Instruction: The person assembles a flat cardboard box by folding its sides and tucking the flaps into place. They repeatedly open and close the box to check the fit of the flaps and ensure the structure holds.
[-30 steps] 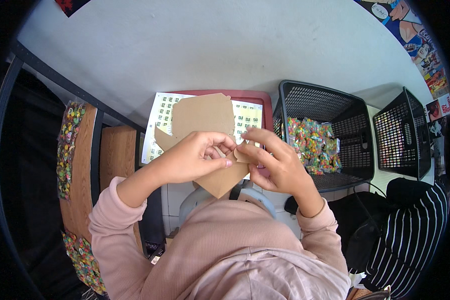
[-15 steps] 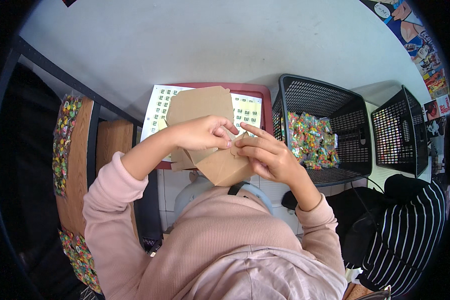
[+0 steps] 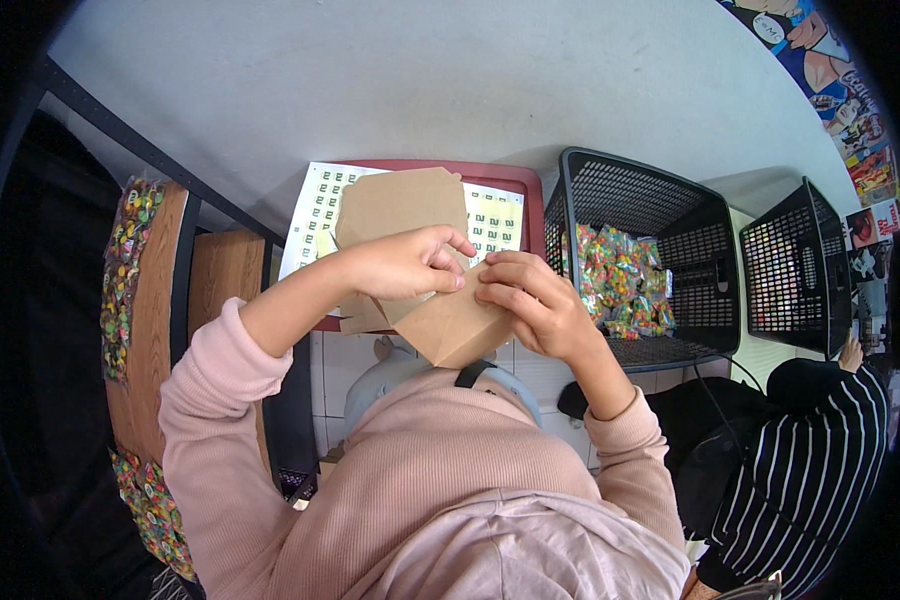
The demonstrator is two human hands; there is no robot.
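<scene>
A brown cardboard box (image 3: 450, 325), partly folded, sits tilted in front of me with its broad lid panel (image 3: 405, 205) standing out on the far side. My left hand (image 3: 410, 265) reaches over the box from the left, thumb and curled fingers closed at its inner edge, index finger bent free. On the right, my right hand (image 3: 532, 300) grips the box's side wall, fingers over the top edge; its thumb is hidden. Under the box lie sheets of printed labels (image 3: 315, 215), white and pale yellow, on a red-rimmed surface (image 3: 534, 195).
Right of the box stands a black mesh basket (image 3: 725, 240) holding several bags of colourful sweets (image 3: 620, 280). Another black basket (image 3: 800, 265) is farther right. A person in striped clothing (image 3: 815, 465) is at the lower right. Wooden shelves (image 3: 138, 390) at left carry more bags (image 3: 130, 270).
My right hand's fingers have drawn in from spread to bent over the box edge. My left hand stays nearly in place. The other person's hand now shows at the far right.
</scene>
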